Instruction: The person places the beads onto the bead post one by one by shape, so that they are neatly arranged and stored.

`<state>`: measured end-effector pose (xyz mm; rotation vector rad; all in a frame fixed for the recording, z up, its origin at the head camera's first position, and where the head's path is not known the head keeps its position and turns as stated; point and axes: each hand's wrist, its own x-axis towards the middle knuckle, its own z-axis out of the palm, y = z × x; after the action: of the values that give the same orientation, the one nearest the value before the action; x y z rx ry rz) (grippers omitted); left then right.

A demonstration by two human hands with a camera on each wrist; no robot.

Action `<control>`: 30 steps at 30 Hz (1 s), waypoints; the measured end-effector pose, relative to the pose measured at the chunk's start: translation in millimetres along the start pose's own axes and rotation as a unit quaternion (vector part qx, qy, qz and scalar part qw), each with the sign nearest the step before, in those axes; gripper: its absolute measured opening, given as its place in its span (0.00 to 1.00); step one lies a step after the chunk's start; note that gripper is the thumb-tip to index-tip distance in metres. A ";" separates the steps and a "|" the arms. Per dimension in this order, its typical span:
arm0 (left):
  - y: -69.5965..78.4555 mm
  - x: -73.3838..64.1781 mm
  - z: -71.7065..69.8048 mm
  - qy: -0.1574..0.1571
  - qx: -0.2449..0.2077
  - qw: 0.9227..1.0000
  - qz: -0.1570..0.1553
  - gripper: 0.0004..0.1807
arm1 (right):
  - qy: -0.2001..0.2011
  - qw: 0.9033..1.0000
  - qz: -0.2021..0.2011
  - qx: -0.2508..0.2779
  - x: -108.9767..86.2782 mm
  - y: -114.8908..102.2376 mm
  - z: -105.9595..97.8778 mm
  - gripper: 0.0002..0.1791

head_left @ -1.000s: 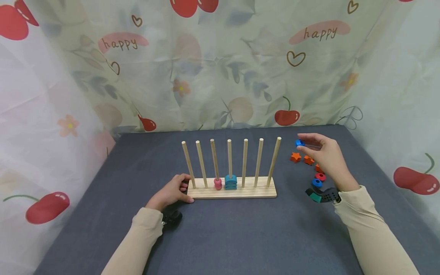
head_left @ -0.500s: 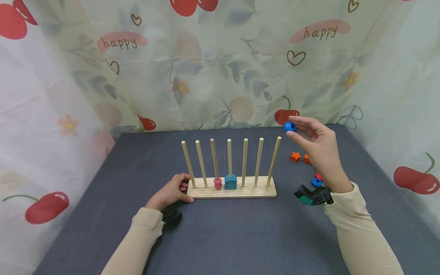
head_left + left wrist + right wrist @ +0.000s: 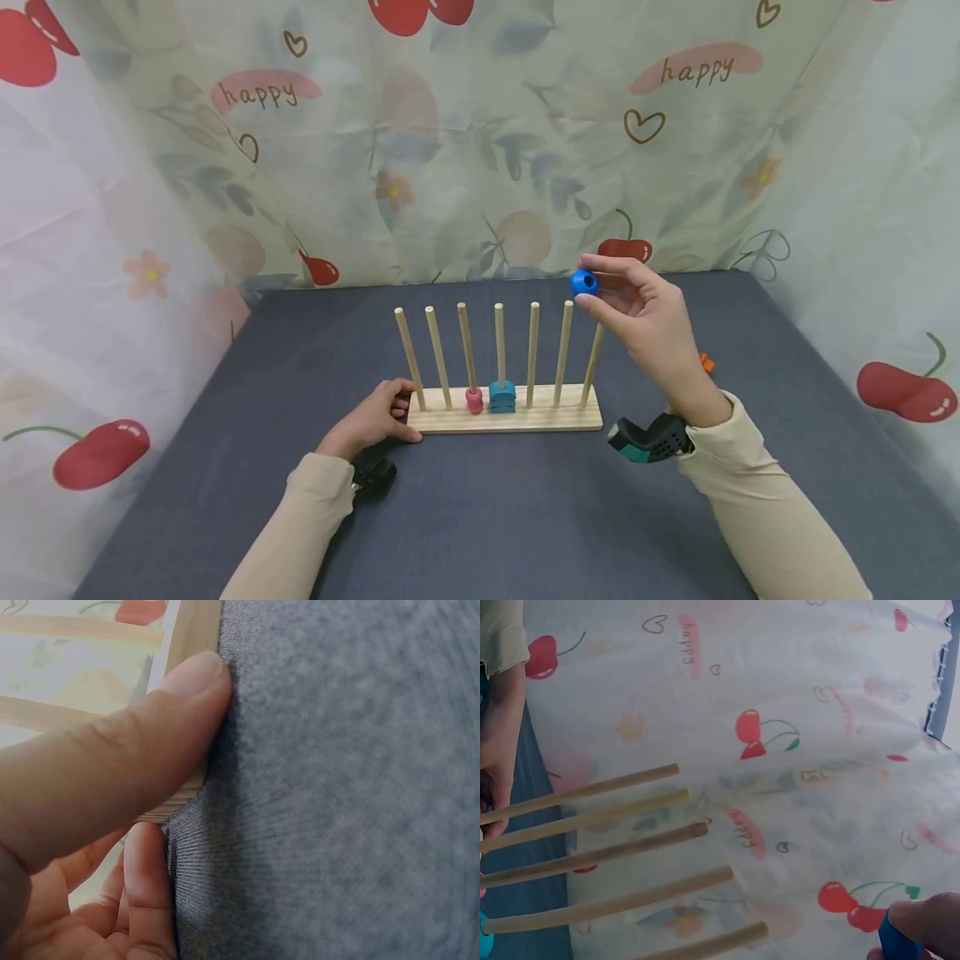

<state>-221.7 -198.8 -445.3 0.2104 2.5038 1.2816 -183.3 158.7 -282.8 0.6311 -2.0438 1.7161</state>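
A wooden peg board point(image 3: 465, 422) with a row of upright pegs stands on the dark table. Pink beads point(image 3: 474, 401) sit low on its third peg from the left, and teal curved blocks point(image 3: 502, 397) are stacked on the middle one. My left hand point(image 3: 377, 421) grips the board's left end; in the left wrist view the thumb point(image 3: 127, 754) lies along its edge. Between thumb and fingertips my right hand point(image 3: 641, 312) pinches a blue bead point(image 3: 584, 282), its hole showing. The bead is up at the height of the peg tops, close to the two rightmost pegs, and the hand partly covers the last one.
An orange bead point(image 3: 707, 363) peeks out behind the right wrist; the forearm hides the other loose beads. Patterned curtains point(image 3: 465, 167) hang behind and at both sides of the table point(image 3: 495, 517). Each wrist wears a dark device.
The right hand has lifted the blue bead from beside the orange stars and carried it left, over to the right-hand pegs. The left hand stays on the board.
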 end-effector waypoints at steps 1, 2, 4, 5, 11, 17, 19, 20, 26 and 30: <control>0.0 0.1 0.0 -0.001 0.000 1.000 -0.001 0.42 | -0.004 1.000 0.001 0.000 0.3 0.9 2.3 0.22; -0.1 0.2 0.0 -0.002 0.000 1.000 -0.001 0.42 | -0.008 1.000 0.002 -0.003 0.6 2.2 4.4 0.22; 0.2 0.3 0.0 -0.003 -0.003 1.000 -0.004 0.42 | -0.017 1.000 0.006 -0.009 1.6 5.1 8.4 0.22; 0.2 0.3 0.0 -0.004 -0.003 1.000 -0.005 0.42 | -0.021 1.000 0.008 -0.013 2.3 6.8 10.3 0.22; 0.4 0.6 -0.7 -0.005 -0.002 1.000 -0.008 0.42 | -0.048 0.997 -0.001 -0.055 4.6 15.1 22.1 0.21; 0.5 0.3 -0.9 -0.005 -0.002 1.000 -0.007 0.43 | -0.054 0.993 -0.004 -0.103 2.8 19.8 31.8 0.20; 0.7 0.1 -0.7 -0.005 -0.002 1.000 -0.007 0.43 | -0.056 0.993 0.008 -0.104 2.2 21.3 33.2 0.20; 0.9 0.1 -0.6 -0.005 -0.001 1.000 -0.006 0.43 | -0.057 0.993 0.015 -0.103 1.9 22.2 33.4 0.20; 2.0 -0.2 -0.3 -0.003 -0.002 1.000 -0.005 0.43 | -0.063 0.992 0.043 -0.098 1.2 25.0 34.0 0.20; 2.1 -0.2 -0.6 -0.004 -0.003 1.000 -0.005 0.42 | -0.072 0.992 0.049 -0.093 0.9 28.5 35.0 0.19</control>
<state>-221.7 -198.1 -443.2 0.2016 2.4913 1.2832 -200.7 128.3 -311.2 0.6204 -2.3373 1.5467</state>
